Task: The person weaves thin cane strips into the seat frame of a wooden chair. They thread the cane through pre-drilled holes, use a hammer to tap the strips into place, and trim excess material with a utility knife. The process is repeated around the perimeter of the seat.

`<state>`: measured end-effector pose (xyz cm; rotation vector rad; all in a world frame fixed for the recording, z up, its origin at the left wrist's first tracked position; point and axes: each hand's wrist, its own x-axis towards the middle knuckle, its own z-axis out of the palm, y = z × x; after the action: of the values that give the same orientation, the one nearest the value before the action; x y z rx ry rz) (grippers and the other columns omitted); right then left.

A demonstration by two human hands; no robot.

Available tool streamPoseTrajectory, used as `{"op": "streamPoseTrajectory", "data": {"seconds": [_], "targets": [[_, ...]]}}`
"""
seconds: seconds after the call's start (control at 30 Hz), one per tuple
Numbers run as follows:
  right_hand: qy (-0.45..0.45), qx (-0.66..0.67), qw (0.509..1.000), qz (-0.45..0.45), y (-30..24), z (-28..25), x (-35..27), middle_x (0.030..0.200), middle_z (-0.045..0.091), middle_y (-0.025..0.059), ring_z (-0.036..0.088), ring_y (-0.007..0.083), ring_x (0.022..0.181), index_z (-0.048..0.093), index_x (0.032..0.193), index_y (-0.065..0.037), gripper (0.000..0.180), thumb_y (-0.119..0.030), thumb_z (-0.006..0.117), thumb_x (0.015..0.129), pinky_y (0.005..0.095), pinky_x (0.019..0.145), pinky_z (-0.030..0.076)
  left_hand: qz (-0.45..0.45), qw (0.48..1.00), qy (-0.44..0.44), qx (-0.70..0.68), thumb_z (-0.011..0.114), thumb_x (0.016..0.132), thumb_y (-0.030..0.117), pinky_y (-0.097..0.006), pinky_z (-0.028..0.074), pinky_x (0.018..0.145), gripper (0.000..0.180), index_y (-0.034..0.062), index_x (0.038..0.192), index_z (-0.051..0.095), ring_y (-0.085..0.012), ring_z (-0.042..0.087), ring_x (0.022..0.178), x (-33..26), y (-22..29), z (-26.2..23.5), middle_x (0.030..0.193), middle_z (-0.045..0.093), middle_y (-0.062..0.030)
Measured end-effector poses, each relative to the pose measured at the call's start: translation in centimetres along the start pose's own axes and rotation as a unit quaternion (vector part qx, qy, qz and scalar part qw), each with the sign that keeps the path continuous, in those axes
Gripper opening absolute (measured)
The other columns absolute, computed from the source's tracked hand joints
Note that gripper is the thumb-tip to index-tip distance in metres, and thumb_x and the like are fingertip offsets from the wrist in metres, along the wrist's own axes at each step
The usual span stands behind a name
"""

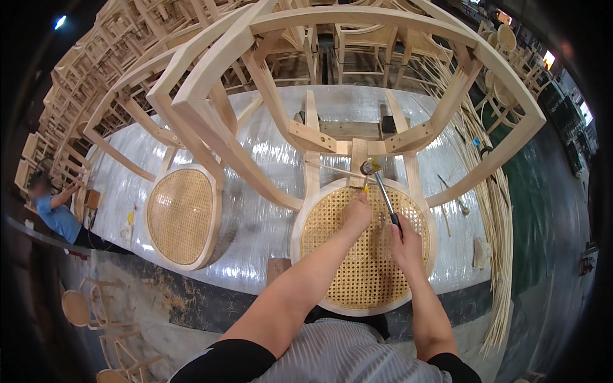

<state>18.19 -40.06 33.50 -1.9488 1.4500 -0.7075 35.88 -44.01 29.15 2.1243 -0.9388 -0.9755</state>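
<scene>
In front of me a wooden chair frame (408, 158) lies on the table, its round woven cane panel (332, 268) set in a pale wooden ring (296, 246) toward me. My right hand (407, 244) is closed round the black grip of a hammer (387, 195). The hammer's head is over the panel's far rim, just beyond my left fingertips. My left hand (357, 214) is pinched on a small yellow-handled tool (366, 188), held upright at that rim; its tip is too small to make out. A thin cane strip (332, 168) slants across the rim beside it.
Plastic film covers the table (252, 210). Another chair with an oval cane panel (181, 217) lies to the left. Long cane strips (501, 255) run down the right edge, near a slim metal tool (453, 193). A co-worker (57, 210) is at far left; stacked chair frames (128, 51) stand behind.
</scene>
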Motion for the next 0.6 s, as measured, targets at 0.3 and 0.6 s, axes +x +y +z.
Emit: {"op": "streamPoseTrajectory", "data": {"seconds": [0.3, 0.6], "targets": [[0.044, -0.016, 0.999, 0.013, 1.3, 0.5, -0.4, 0.086, 0.071, 0.0203, 0.071, 0.0337, 0.07, 0.057, 0.145, -0.006, 0.04, -0.022, 0.055, 0.109, 0.0415, 0.066, 0.054, -0.004, 0.999, -0.036, 0.002, 0.022, 0.114, 0.05, -0.057, 0.047, 0.107, 0.073, -0.0052, 0.122, 0.07, -0.0502, 0.064, 0.12, 0.0, 1.2, 0.0, 0.124, 0.068, -0.0334], [0.074, -0.01, 0.997, -0.028, 1.2, 1.5, -0.5, 0.089, 0.072, 0.0212, 0.072, 0.0366, 0.073, 0.056, 0.146, -0.006, 0.039, -0.021, 0.055, 0.109, 0.0442, 0.068, 0.055, -0.025, 0.999, -0.026, -0.002, 0.026, 0.114, 0.052, -0.057, 0.048, 0.104, 0.074, -0.0062, 0.118, 0.072, -0.0502, 0.065, 0.117, 0.5, 0.6, 0.1, 0.121, 0.069, -0.034]]}}
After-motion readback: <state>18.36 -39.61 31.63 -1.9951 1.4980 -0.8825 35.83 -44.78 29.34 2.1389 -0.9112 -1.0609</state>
